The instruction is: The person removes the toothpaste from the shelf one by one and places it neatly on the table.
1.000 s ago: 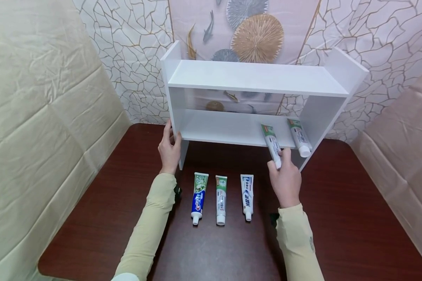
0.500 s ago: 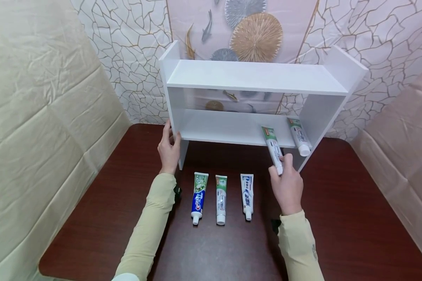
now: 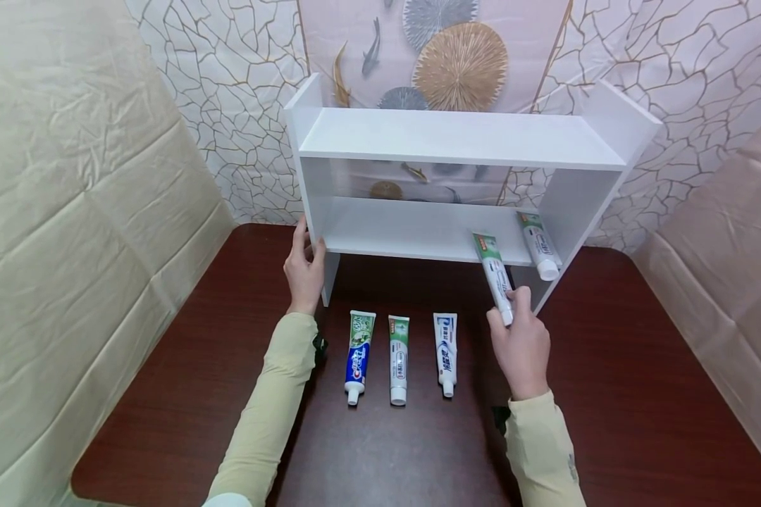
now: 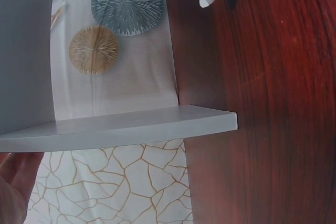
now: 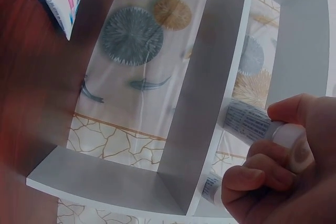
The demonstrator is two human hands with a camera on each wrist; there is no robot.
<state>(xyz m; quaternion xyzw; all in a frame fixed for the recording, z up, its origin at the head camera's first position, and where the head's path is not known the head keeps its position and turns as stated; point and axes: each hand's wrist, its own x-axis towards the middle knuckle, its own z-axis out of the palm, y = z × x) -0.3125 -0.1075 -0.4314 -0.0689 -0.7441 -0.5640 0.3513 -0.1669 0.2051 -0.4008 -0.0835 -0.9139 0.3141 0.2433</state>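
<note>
My right hand (image 3: 521,348) pinches a green-and-white toothpaste tube (image 3: 493,271) near its cap. The tube slants, its green end over the front edge of the lower board of the white shelf (image 3: 463,137). In the right wrist view, thumb and fingers close about the white cap (image 5: 287,135). Another green-and-white tube (image 3: 537,246) lies on that board by the right side panel, its cap jutting past the edge. My left hand (image 3: 304,278) holds the shelf's left side panel, thumb at the front edge and fingers along the outside; the left wrist view shows only part of it.
On the dark wooden table (image 3: 165,394) before the shelf lie a blue-and-green toothpaste tube (image 3: 358,355), a green-and-white tube (image 3: 398,362) and a blue-and-white tube (image 3: 446,355), caps towards me. Patterned cloth (image 3: 247,105) hangs behind; pale padded cloth (image 3: 70,211) flanks the table.
My right hand has drawn back towards me and slightly right, with the tube in its grip; the tube's green end has slid nearer the board's front edge. My left hand stays put.
</note>
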